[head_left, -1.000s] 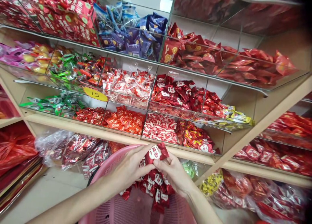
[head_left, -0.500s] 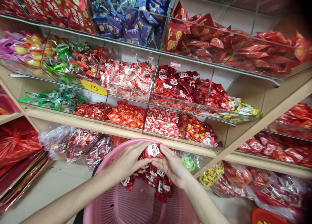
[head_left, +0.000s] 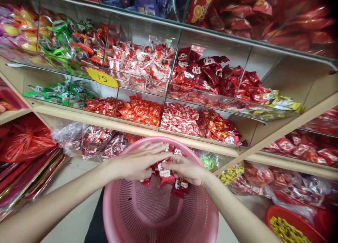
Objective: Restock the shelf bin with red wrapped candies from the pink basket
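Note:
A pink perforated plastic basket stands below my hands, with red-wrapped candies heaped at its far side. My left hand reaches over the heap from the left, its fingers stretched out flat and its thumb bent beneath. From the right, my right hand has its fingers curled round a red candy packet with a white label. Both hands nearly meet over the candies and hide part of them.
Shelves ahead hold clear bins of wrapped candies, among them orange-red candies and pink-white candies. A yellow price tag reads 15. Bagged candies lie under the shelf. At lower right stands a red tub with yellow-wrapped candies.
The packet held up between both hands has been lowered toward the heap. My left fingers have flattened out over the candies. The view has tilted down, showing more of the basket.

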Tool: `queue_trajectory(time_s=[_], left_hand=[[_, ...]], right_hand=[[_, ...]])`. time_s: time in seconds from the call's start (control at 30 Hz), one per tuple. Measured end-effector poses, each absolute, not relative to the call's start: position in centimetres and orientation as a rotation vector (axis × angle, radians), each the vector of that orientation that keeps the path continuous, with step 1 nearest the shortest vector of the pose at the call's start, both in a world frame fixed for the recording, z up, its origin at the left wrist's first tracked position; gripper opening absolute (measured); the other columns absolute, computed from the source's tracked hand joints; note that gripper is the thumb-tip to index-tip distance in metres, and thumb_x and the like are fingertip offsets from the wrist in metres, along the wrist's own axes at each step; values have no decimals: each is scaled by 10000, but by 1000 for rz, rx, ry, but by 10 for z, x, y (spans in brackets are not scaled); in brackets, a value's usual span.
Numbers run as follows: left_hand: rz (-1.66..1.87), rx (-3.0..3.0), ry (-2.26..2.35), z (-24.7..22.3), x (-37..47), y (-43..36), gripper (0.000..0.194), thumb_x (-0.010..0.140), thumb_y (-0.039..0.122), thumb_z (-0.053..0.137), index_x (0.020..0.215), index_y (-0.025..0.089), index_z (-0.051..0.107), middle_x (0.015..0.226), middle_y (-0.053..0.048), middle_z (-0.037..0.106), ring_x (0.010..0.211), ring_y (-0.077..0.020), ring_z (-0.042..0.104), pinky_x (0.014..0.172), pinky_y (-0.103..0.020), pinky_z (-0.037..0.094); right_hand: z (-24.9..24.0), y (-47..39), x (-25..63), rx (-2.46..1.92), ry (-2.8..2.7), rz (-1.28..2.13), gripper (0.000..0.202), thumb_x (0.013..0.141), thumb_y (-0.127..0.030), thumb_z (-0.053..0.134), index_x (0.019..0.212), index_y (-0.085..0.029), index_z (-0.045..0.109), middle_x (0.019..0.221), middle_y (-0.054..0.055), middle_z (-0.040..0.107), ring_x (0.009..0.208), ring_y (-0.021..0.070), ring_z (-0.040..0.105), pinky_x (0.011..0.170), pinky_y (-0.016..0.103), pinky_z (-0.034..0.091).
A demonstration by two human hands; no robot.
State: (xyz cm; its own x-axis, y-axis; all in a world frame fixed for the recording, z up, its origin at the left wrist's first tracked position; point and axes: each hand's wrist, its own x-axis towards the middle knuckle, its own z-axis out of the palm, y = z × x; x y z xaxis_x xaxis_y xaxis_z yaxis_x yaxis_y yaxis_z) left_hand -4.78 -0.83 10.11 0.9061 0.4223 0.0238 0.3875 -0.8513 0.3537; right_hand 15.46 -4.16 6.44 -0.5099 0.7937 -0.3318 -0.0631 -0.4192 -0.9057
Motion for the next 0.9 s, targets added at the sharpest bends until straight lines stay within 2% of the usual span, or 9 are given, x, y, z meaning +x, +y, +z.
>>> queue_trajectory(time_s=[0.07,0.13,0.2,0.37,0.5,0.6,0.7,0.77,0.9], left_hand=[[42,2667,565,99,-49,-12,780,741,67,542,1406,306,211,1465,-42,305,1329,-234,281,1070,-405,290],[28,2642,606,96,-48,-17,690,765,91,565,1377,269,301,1383,-68,424,1272,-233,375,1038,-383,336],[21,2633,654,95,-47,-21,618,784,120,582,1349,238,363,1328,-91,472,1238,-245,413,1017,-389,354],[60,2610,653,94,-47,-19,710,784,274,641,1393,240,278,1270,-110,490,1177,-264,457,950,-394,400],[162,2582,634,99,-50,-7,518,835,327,574,1316,235,406,1104,-67,575,1039,-214,539,862,-337,446],[281,2596,584,99,-53,2,491,814,383,590,1264,235,459,1147,-75,574,1044,-218,544,874,-353,443],[345,2664,562,97,-53,4,583,778,370,640,1306,263,419,1314,-89,478,1195,-254,443,981,-413,363],[319,2665,530,98,-50,1,607,788,325,638,1335,268,382,1368,-80,437,1246,-243,393,1017,-404,326],[180,2608,522,98,-48,-4,391,829,258,581,1212,206,519,1298,-82,510,1173,-213,470,957,-329,372]], right_hand=[[61,-43,154,-1080,-1314,2014,295,646,-332,746,900,-209,661,736,-22,655,693,106,599,592,198,479],[56,-43,154,-1084,-1355,2029,330,620,-315,765,909,-198,657,709,-25,651,696,109,602,611,206,479],[51,-42,154,-1100,-1340,2047,355,611,-296,774,919,-181,642,721,-18,656,709,111,612,656,223,484],[50,-39,157,-1071,-1270,2035,412,615,-222,778,970,-168,578,719,-27,657,676,87,621,682,222,475],[61,-36,160,-997,-1219,1996,448,646,-185,756,1048,-192,558,728,-42,651,693,72,620,704,202,471],[65,-34,163,-950,-1157,1972,433,679,-201,732,1075,-224,559,821,-28,658,744,73,620,737,207,475],[63,-31,160,-975,-1171,1954,434,667,-208,741,1064,-220,566,831,-16,663,760,89,623,747,225,483],[61,-30,155,-980,-1210,1947,418,650,-202,751,1030,-206,577,835,-7,669,776,95,622,775,236,480],[55,-30,143,-969,-1229,1924,425,635,-220,762,1011,-214,565,855,-12,665,798,93,617,774,225,476]])
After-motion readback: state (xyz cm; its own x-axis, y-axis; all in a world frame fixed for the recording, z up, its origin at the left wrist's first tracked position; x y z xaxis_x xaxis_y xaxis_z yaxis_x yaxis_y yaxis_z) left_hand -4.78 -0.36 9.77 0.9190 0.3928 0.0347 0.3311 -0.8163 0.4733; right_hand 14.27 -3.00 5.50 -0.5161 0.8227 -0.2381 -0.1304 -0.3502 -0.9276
